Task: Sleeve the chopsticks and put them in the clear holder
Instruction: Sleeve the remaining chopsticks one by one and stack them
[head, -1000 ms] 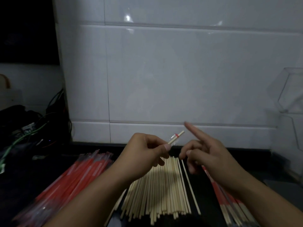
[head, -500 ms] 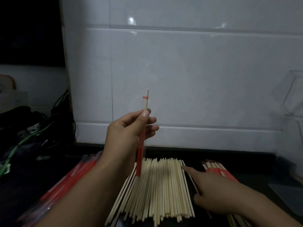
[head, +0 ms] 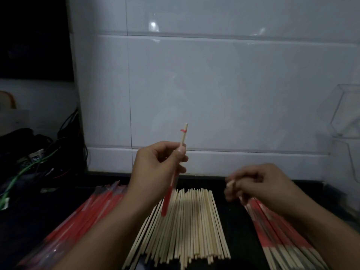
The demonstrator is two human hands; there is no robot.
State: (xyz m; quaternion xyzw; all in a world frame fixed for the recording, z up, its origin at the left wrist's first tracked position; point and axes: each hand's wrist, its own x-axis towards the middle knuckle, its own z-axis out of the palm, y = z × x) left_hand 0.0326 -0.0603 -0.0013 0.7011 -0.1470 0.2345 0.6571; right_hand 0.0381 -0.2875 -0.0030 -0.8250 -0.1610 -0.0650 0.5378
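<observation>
Nearest, a flat bed of bare chopsticks (head: 187, 227) lies on the dark counter (head: 239, 240), pale slim wooden sticks packed side by side, their long axes running away toward the wall and fanning slightly wider at the near ends. To the left lies a heap of red sleeves (head: 81, 217), glossy and thin, angled up to the right; to the right a pile of sleeved chopsticks (head: 282, 230), red-and-clear wrapped, slants up to the left. Above the bare sticks the left hand (head: 155, 168) pinches one sleeved chopstick (head: 171, 184) between thumb and forefinger, holding it nearly upright with a small lean to the right: bare wooden tip topmost, a red band just below that tip, the red sleeve hanging beneath the fist. The right hand (head: 257, 184), blurred, is curled shut around a pale wooden stick end (head: 230, 183) poking out to its left, just over the far end of the right pile. Beyond, glossy white wall tiles (head: 214, 84) rise behind the counter; the clear holder (head: 344, 112), a smooth transparent box, stands at the far right, and a tangle of dark cables (head: 39, 152) sits at the far left.
</observation>
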